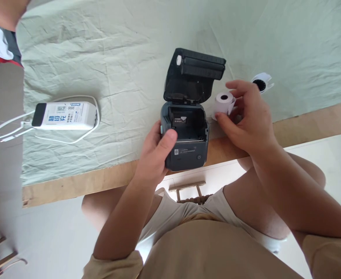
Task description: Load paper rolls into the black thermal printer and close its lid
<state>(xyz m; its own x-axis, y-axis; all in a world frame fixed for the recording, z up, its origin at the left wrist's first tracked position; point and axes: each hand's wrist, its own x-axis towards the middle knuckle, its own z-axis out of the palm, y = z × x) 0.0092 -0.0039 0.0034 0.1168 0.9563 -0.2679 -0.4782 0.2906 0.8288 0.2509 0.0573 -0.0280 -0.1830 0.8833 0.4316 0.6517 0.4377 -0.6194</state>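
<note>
My left hand (155, 153) grips the lower left side of a dark portable label printer (185, 153), its thumb on the front edge. The printer's lid (192, 75) stands raised, and the paper compartment (188, 126) shows a printed sticker inside and no roll. To the right of the printer, my right hand (250, 116) holds a small white paper roll (223, 102) between thumb and fingers, with the roll's dark core facing up. Beyond that hand lies a second white roll (262, 82) with a dark core and a loose end, partly hidden by the fingers.
A white power bank or charger box (67, 115) with white cables lies on the left of the pale green cloth (124, 77). The wooden table edge (112, 176) runs in front of my lap. Another person's arm (6, 13) reaches in at top left.
</note>
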